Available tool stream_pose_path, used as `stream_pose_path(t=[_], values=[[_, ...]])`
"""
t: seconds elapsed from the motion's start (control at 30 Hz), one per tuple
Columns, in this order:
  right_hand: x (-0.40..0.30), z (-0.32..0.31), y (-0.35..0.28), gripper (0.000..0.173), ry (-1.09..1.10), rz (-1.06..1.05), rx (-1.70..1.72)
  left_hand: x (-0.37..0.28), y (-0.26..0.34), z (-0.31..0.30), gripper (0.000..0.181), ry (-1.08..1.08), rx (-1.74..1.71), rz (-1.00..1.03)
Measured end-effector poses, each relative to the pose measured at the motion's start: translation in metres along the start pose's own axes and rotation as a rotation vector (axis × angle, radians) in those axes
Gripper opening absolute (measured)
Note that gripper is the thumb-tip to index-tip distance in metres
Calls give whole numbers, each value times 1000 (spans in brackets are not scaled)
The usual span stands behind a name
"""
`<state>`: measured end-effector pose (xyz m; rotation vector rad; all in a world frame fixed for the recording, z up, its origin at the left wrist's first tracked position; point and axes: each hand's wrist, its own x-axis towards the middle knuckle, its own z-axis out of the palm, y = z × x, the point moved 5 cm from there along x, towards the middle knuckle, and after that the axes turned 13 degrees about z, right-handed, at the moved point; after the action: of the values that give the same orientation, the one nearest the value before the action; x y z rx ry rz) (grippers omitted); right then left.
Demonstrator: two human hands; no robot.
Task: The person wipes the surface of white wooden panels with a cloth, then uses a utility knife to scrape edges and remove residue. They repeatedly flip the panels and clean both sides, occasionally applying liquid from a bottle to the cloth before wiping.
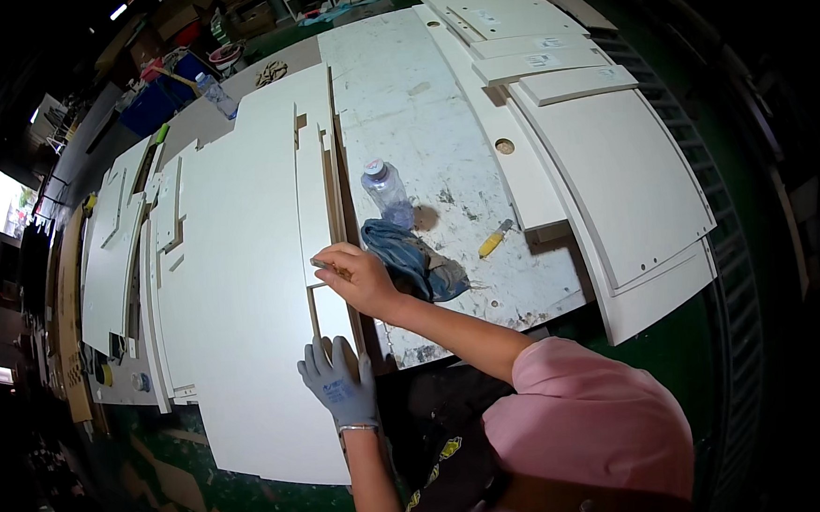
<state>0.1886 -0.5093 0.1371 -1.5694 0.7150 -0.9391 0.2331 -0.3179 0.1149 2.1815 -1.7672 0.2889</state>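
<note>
My left hand (337, 383), in a grey coated work glove, rests with fingers spread on a narrow white strip panel (331, 310) near its close end. Just beyond it, my bare right hand (358, 277) pinches a small flat piece (327, 267) between thumb and fingers. Its tip looks metallic, but the fingers hide most of it. Both hands are along the right edge of a large white panel (249, 266), where narrow strips lie on top. Right of my right hand, a crumpled blue cloth (410, 256) lies on the worn white tabletop (454, 281).
A clear plastic bottle (386, 190) stands behind the cloth. A yellow utility knife (495, 239) lies to its right. White panels with holes (623, 172) are stacked at right; more boards (118, 260) lie at left. Another bottle (216, 95) and a blue bin (154, 106) are farther back.
</note>
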Motion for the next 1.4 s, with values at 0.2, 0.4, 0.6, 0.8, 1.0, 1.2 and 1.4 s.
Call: stream_pose_path(t=[0.2,0.4,0.6,0.8,1.0,1.2,1.4], values=[[28,-77,-51,28,440,110,546,-7,1,-5,49,28,6,26],[142,-213,-83,25,724,-290,-353,-14,-5,-6,45,46,15,39],[127,-334,-65,21,649,180,-1348,-11,-7,-7,44,81,-19,-1],[49,-376,-51,20,543,365,-1382,-8,1,-3,42,71,-34,13],[12,-340,-95,14,270,94,-1496,-18,-8,-3,39,93,-34,10],[41,-394,-27,28,79,540,-9,-11,0,2,39,100,-43,42],[48,-334,-107,39,-328,98,-1681,-16,-18,4,40,125,-28,24]])
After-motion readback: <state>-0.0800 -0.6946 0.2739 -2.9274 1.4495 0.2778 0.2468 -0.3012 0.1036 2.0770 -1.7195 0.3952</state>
